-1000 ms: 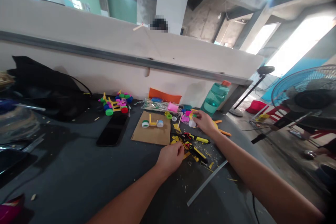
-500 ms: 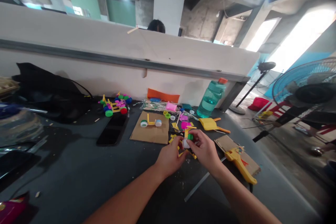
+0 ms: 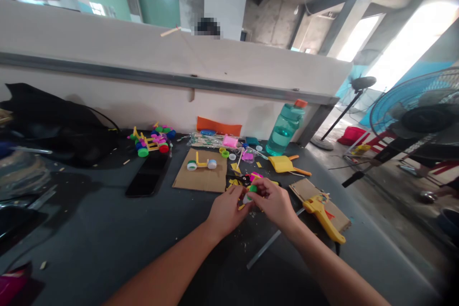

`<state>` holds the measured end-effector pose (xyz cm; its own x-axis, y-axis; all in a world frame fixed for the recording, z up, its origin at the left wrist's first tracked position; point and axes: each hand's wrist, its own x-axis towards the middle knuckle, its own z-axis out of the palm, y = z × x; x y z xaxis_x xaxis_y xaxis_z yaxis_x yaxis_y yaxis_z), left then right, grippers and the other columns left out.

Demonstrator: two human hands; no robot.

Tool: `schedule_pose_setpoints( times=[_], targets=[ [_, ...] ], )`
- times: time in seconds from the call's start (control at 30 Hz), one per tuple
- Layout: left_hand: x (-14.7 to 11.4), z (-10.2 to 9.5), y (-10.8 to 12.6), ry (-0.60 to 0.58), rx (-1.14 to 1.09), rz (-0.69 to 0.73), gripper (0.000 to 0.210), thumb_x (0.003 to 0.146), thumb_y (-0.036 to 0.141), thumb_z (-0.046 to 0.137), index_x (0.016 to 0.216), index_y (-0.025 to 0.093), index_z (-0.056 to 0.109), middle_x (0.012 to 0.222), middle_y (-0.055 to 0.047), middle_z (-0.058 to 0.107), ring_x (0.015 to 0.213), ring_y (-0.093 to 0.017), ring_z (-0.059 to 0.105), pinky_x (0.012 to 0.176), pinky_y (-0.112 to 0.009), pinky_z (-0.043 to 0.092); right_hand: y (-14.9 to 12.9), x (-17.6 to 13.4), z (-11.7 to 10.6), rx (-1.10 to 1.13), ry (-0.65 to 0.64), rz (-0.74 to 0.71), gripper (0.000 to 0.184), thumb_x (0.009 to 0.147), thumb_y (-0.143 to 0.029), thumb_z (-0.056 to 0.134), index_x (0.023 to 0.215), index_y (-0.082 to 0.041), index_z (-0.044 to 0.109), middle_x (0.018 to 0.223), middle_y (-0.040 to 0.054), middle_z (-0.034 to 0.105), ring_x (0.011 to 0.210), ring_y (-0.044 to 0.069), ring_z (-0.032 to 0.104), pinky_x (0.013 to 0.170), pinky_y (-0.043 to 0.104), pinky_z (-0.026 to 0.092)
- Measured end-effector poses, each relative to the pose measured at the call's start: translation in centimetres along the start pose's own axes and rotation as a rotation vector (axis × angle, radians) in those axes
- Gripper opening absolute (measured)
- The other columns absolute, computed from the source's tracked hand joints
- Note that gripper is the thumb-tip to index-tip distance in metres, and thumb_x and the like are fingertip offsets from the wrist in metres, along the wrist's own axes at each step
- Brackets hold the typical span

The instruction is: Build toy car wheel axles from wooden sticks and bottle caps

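From here, left hand and right hand pinch a small green-and-white plastic piece over the dark table, axis slanting, green end farther and rightward, fingers partly hiding it; a yellow plastic glue gun lies rightward.

The desk has a white partition along its far edge; past the right edge, a fan and grey floor.

Dark phone, teal bottle, fan

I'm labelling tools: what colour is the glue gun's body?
The glue gun has a yellow body, clearest in the head view.
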<state>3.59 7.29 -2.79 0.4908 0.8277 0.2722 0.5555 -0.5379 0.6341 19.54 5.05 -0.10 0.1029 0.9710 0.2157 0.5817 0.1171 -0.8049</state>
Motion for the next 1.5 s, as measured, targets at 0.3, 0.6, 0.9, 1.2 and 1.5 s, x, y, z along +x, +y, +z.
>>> schedule_pose_setpoints(
  times=[0.3, 0.6, 0.9, 1.2, 1.5],
  targets=[
    [0.1, 0.1, -0.1, 0.024, -0.012, -0.002, 0.020, 0.083, 0.032, 0.053, 0.099, 0.020, 0.055, 0.094, -0.003, 0.058, 0.082, -0.016, 0.058, 0.067, -0.024, 0.044, 0.9, -0.1, 0.3, -0.054, -0.013, -0.001, 0.027, 0.080, -0.038, 0.057, 0.100, -0.022, 0.064, 0.073, 0.0013, 0.068, 0.055, 0.014, 0.060, 0.052, 0.024, 0.048],
    [0.3, 1.0, -0.9, 0.098, -0.126, 0.024, 0.023, 0.081, 0.029, 0.056, 0.102, 0.019, 0.054, 0.095, -0.004, 0.054, 0.076, -0.016, 0.056, 0.069, -0.027, 0.046, 0.1, -0.1, 0.1, 0.023, -0.046, 0.070, 0.027, 0.083, -0.038, 0.049, 0.098, -0.019, 0.062, 0.063, -0.0002, 0.063, 0.042, 0.012, 0.056, 0.043, 0.022, 0.047],
    [0.3, 1.1, -1.0, 0.131, -0.175, -0.015, 0.022, 0.078, 0.030, 0.059, 0.096, 0.020, 0.052, 0.090, -0.002, 0.052, 0.071, -0.015, 0.054, 0.063, -0.027, 0.044, 0.9, 0.2, 0.5, 0.143, -0.045, 0.103, 0.025, 0.076, -0.034, 0.058, 0.096, -0.020, 0.060, 0.070, 0.0003, 0.061, 0.052, 0.013, 0.057, 0.042, 0.023, 0.048],
    [0.4, 1.5, -1.3, 0.170, -0.252, -0.121, 0.024, 0.073, 0.025, 0.062, 0.093, 0.020, 0.047, 0.088, -0.001, 0.054, 0.076, -0.016, 0.056, 0.064, -0.027, 0.044, 0.7, 0.0, 0.4, 0.099, -0.073, 0.027, 0.026, 0.075, -0.024, 0.056, 0.101, -0.023, 0.058, 0.082, 0.0009, 0.062, 0.057, 0.011, 0.057, 0.046, 0.021, 0.048],
    [0.5, 1.6, -1.5, 0.191, -0.300, -0.129, 0.024, 0.076, 0.030, 0.061, 0.093, 0.020, 0.048, 0.086, -0.002, 0.056, 0.075, -0.016, 0.056, 0.062, -0.026, 0.044, 0.6, 0.0, 0.4, 0.209, -0.098, 0.040, 0.033, 0.074, -0.022, 0.056, 0.106, -0.023, 0.058, 0.084, 0.0007, 0.062, 0.061, 0.013, 0.058, 0.048, 0.023, 0.053]
  ],
)
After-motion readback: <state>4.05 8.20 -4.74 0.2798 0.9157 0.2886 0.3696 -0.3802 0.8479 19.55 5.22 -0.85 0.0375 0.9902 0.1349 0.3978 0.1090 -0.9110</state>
